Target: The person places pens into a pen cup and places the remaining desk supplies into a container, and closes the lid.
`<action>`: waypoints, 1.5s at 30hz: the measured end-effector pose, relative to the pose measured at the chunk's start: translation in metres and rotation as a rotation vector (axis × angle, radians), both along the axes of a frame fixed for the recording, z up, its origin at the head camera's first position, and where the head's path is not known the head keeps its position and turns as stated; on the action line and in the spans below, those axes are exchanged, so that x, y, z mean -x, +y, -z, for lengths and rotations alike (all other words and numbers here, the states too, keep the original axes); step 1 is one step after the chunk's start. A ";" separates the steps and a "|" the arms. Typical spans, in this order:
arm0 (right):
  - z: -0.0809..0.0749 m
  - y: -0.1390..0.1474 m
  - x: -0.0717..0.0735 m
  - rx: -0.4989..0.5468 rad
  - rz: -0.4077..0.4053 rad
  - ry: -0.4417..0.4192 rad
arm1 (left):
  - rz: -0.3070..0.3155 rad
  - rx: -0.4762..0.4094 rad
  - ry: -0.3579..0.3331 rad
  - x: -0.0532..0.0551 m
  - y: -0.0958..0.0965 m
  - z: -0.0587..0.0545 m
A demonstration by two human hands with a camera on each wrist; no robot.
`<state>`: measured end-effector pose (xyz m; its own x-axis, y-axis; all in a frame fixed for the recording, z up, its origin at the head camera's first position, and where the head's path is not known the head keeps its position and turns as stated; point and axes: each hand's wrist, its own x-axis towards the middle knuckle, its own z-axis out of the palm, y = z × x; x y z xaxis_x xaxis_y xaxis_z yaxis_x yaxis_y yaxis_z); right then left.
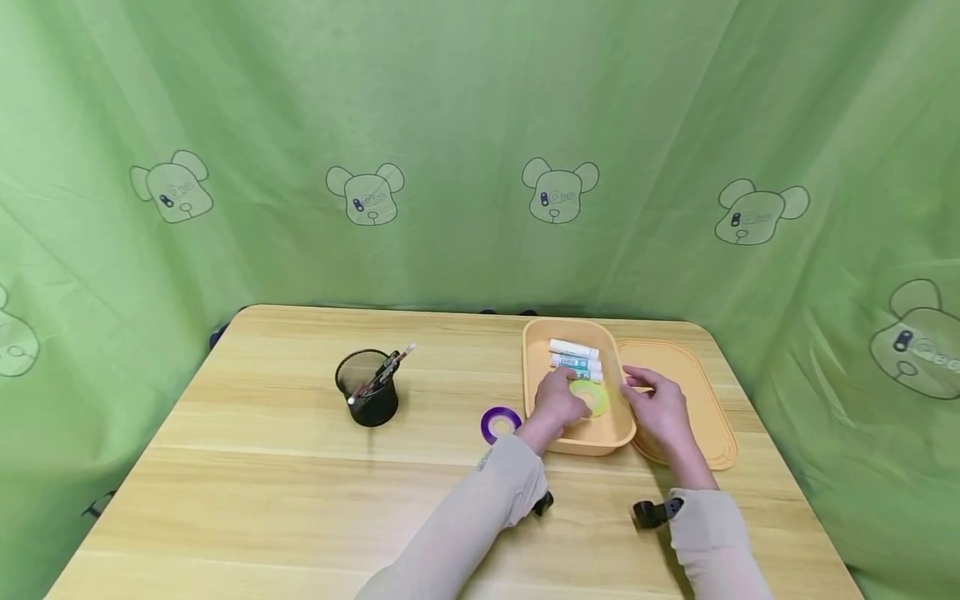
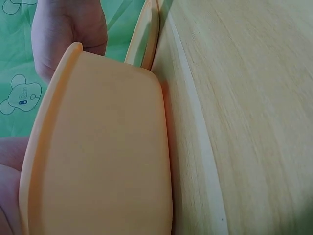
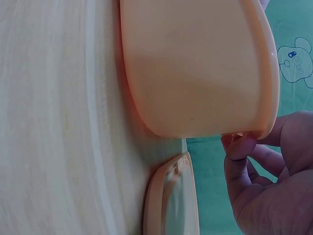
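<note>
An orange plastic box [image 1: 540, 350] stands uncovered at the right of the table. My left hand [image 1: 558, 402] reaches into it, thumb and fingers at opposite edges of a flat yellow-green ring [image 1: 596, 398], pinching it inside the box. Beyond the ring lie several white glue sticks [image 1: 574, 349], some with blue labels. My right hand [image 1: 660, 408] holds the box's right rim, thumb and fingertips pinching it in the right wrist view. In the left wrist view, the box wall [image 2: 107, 147] hides my left fingers and the ring.
An orange lid [image 1: 697, 392] lies on the table right of the box, partly behind my right hand. Close to the box's left side is a purple ring [image 1: 490, 425]. A black mesh pen holder [image 1: 373, 408] with pens stands farther left. Green curtain [image 1: 465, 250] hangs behind the table.
</note>
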<state>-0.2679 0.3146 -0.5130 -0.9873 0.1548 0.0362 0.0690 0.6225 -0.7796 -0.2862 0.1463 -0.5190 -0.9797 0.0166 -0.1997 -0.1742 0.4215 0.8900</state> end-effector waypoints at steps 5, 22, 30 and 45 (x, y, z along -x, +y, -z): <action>0.000 -0.001 0.000 -0.003 0.000 -0.013 | 0.006 0.018 -0.004 -0.001 -0.001 -0.002; 0.000 -0.002 0.000 -0.008 -0.006 0.000 | 0.111 -0.040 0.233 -0.011 -0.024 -0.037; 0.000 0.000 0.000 -0.024 0.004 -0.003 | 0.153 -0.244 0.254 -0.023 -0.059 -0.041; 0.002 0.000 0.002 -0.030 -0.001 -0.007 | 0.122 -0.278 0.235 -0.034 -0.119 -0.021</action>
<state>-0.2697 0.3142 -0.5145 -0.9877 0.1529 0.0341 0.0737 0.6455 -0.7602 -0.2524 0.0272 -0.4976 -0.9857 0.1578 0.0583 0.0843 0.1634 0.9830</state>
